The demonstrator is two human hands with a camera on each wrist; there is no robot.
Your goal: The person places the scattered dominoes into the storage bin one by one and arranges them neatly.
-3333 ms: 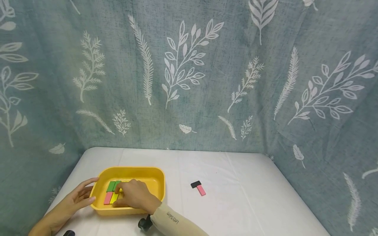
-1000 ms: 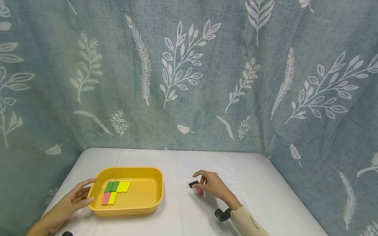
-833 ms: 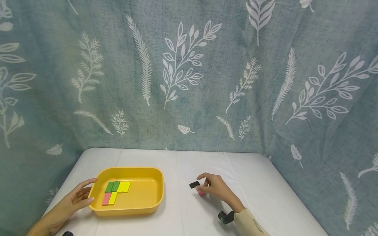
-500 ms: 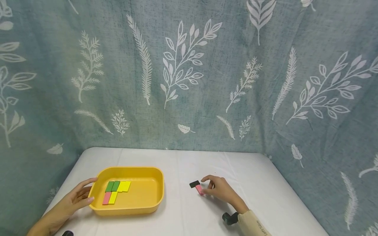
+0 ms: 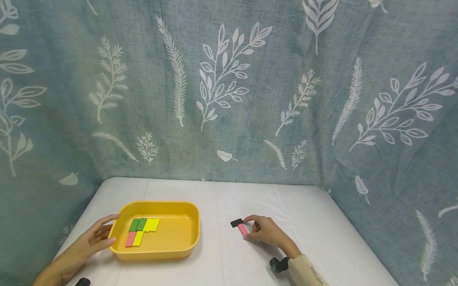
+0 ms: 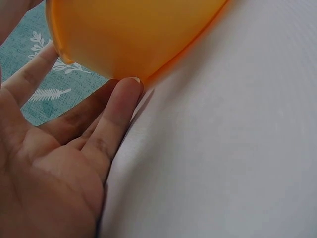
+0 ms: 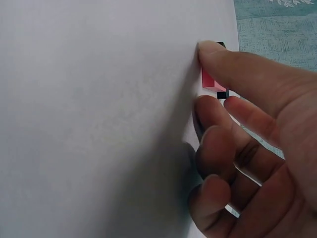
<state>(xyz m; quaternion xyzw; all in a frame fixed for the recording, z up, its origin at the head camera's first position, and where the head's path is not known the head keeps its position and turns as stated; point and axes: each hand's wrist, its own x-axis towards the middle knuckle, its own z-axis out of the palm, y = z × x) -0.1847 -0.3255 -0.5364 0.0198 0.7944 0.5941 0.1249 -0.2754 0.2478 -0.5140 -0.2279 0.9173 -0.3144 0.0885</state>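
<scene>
My left hand [image 5: 94, 237] touches the left end of a yellow plastic tray [image 5: 171, 252], its fingers spread along the rim. The left wrist view shows several fingertips against the tray's outer wall [image 6: 143, 39]. On the white tablecloth, a small flat pink block [image 5: 242, 229] lies with one end by a small black block [image 5: 236, 223]. Around them my right hand [image 5: 270, 231] has its thumb at the pink block's near end and its index fingertip beside the black block. In the right wrist view the thumb [image 7: 247, 72] partly covers the pink block [image 7: 209, 79]; a gap shows between thumb and fingers.
Inside the tray lie two green blocks [image 5: 138, 225], several yellow blocks [image 5: 152, 225] and another pink block [image 5: 130, 239], grouped at its left. A black wrist device [image 5: 278, 264] hangs under the right wrist. A leaf-patterned curtain [image 5: 222, 91] borders the table behind and at the sides.
My right hand has left the tray and come to the pink and black blocks, then shifted right so its thumb sits at the pink block's near end. The left hand stays at the tray.
</scene>
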